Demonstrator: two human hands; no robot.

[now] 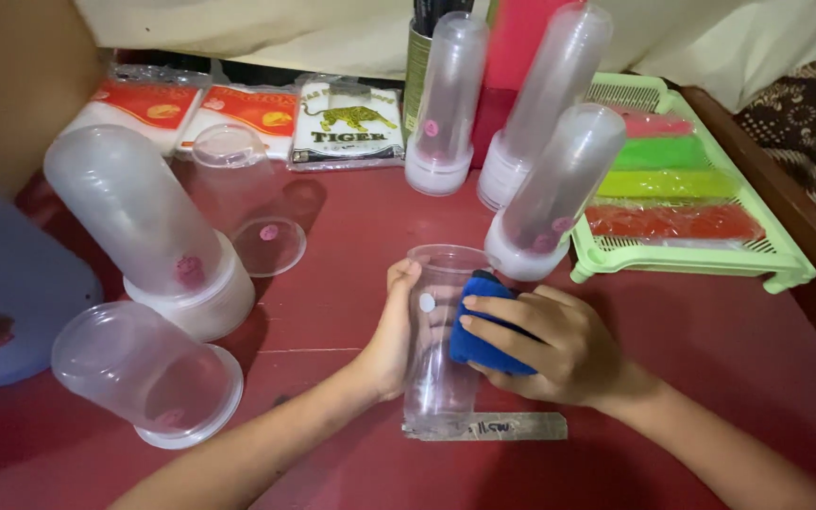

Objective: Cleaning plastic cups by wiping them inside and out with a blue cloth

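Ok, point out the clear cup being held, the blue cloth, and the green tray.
clear cup (438, 378), head view, on its lower wall below the hands.
blue cloth (476, 348), head view, on the fold under the right hand's fingers.
green tray (701, 260), head view, on its front rim.

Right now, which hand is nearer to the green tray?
Right. The right hand presses a blue cloth to the clear cup, just below the green tray. The left hand grips the cup's far side, farther away.
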